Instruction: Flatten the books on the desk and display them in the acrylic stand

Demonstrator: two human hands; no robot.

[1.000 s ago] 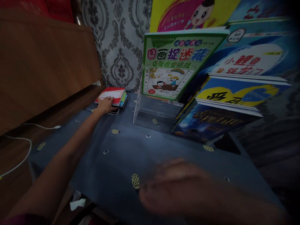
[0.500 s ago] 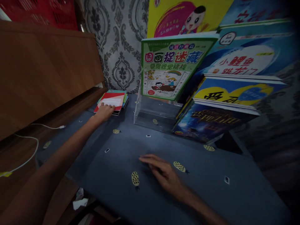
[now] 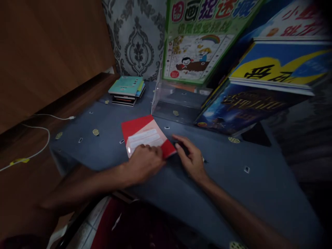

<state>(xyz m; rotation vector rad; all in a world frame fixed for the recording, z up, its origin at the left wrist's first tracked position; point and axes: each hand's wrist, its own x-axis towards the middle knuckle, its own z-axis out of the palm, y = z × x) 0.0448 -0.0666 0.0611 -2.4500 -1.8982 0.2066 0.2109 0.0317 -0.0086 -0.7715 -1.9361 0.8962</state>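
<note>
A thin, flat red booklet with a pale pink panel and white label (image 3: pixel 145 135) is at the middle of the dark grey-blue patterned tablecloth (image 3: pixel 103 152), its near edge gripped by the left hand (image 3: pixel 146 162) with curled fingers. The right hand (image 3: pixel 190 157), thumb and forefinger parted, is just beside the booklet's right corner, contact unclear. Farther back sit a small turquoise-topped stack of books (image 3: pixel 127 86) and a clear plastic rack (image 3: pixel 168 112).
</note>
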